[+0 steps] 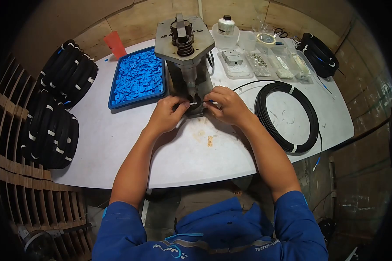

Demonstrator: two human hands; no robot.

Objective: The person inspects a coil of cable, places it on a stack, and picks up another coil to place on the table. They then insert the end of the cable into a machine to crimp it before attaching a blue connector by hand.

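Observation:
Both my hands are at the base of a metal press (185, 43), one on each side of its lower tool. The fingers of my left hand (167, 113) pinch a small pale piece (193, 103) beside the tool. My right hand (226, 104) is closed on the end of a black cable (208, 102), where a bit of blue and white shows at the fingertips. From near that hand the cable runs right to a large black coil (286, 116) lying flat on the white table (196, 161). The exact contact at the tool is too small to make out.
At the left are a tray (112, 105) of blue pieces, a red bin (114, 45) and stacked black coils (52, 130). Behind on the right are a white bottle (226, 25), clear boxes of small parts (259, 64), scissors (281, 33) and another coil (318, 54).

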